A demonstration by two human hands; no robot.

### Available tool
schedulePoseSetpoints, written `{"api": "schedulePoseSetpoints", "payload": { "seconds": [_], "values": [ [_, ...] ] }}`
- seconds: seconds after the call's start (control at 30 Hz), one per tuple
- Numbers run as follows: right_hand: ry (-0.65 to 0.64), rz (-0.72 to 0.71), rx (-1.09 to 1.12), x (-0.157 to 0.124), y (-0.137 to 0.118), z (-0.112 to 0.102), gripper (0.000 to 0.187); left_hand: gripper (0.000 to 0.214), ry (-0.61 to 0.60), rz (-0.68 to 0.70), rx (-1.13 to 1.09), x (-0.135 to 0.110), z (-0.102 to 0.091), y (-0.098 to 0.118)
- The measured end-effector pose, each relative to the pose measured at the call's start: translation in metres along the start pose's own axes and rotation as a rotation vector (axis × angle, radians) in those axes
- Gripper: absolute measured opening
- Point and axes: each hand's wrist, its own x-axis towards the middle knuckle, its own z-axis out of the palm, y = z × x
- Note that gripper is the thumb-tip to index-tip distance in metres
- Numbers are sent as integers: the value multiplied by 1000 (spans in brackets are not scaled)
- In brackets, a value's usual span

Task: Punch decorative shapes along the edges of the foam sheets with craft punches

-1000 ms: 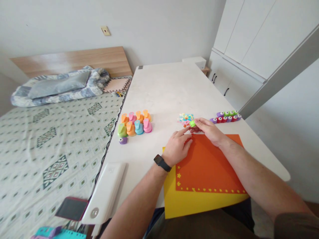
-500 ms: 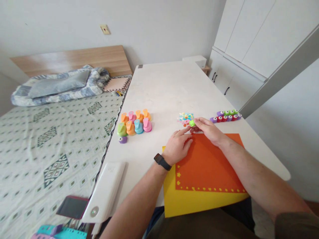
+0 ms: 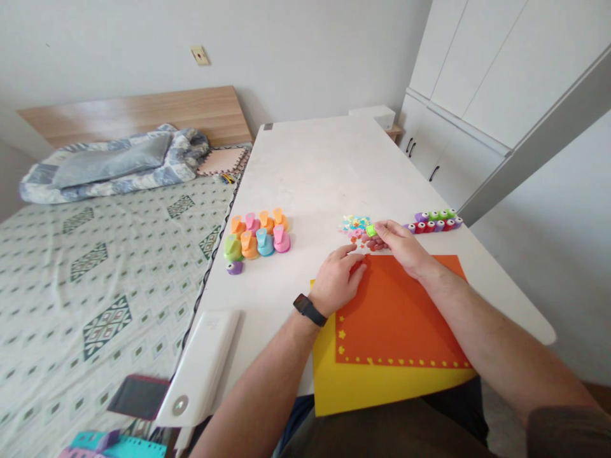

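My right hand [image 3: 400, 244] pinches a small green paper punch [image 3: 371, 231] at the far edge of an orange sheet [image 3: 401, 315]. That sheet has a punched border and lies on a yellow sheet [image 3: 344, 381]. My left hand [image 3: 340, 278], with a black watch on the wrist, rests with loosely curled fingers on the orange sheet's far left corner. Just beyond the punch lies a small pile of colourful punched shapes [image 3: 356, 224].
A cluster of larger pastel punches [image 3: 258, 236] and one purple punch [image 3: 235, 268] sit to the left on the white table [image 3: 315, 165]. A row of small punches [image 3: 433, 222] lies at the right. A white box [image 3: 203, 369] and a phone [image 3: 138, 396] are near left; a bed [image 3: 95, 254] beside.
My right hand with the green punch has shifted slightly away from me toward the pile of shapes. My left hand has barely moved.
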Motion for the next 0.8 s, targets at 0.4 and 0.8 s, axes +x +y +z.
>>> {"api": "schedulePoseSetpoints", "payload": {
  "seconds": [0.4, 0.8],
  "values": [
    [-34, -124, -137, -5, -6, 2, 49, 24, 50, -82, 11, 0, -1, -3],
    [-249, -349, -430, -6, -60, 97, 27, 31, 103, -83, 38, 1, 5, -8]
  ]
}}
